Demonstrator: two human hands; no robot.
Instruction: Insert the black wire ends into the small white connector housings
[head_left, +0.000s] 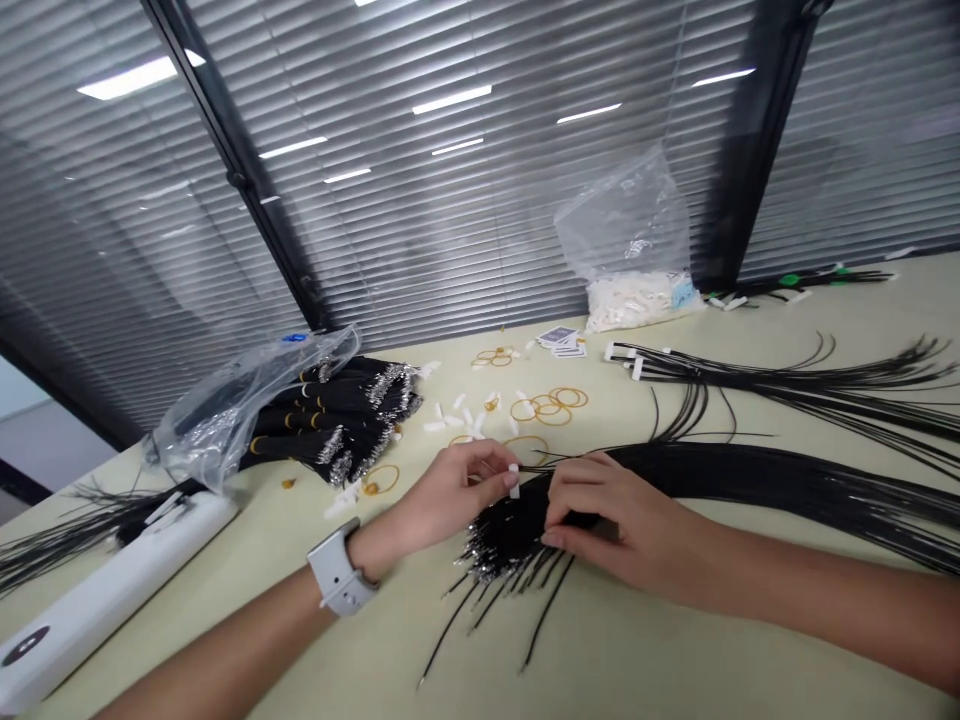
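My left hand (476,480) pinches a small white plastic connector (514,481) between thumb and fingertips, above the tip end of a thick bundle of black wires (697,470). Silvery metal terminals (487,560) cover the wire ends below it. My right hand (607,510) lies over the bundle just to the right, its fingers curled and closed on black wire; exactly how many strands it grips is hidden. Thin wires run from the white connector toward the right hand. A few loose strands (544,620) stick out toward me from under the bundle.
Loose white connectors (465,418) and yellow rubber bands (551,405) lie beyond my hands. A clear bag of white connectors (637,300) stands at the back. Banded black wire bundles (330,415) and a long white device (120,590) are left; wires with connectors (720,375) lie right.
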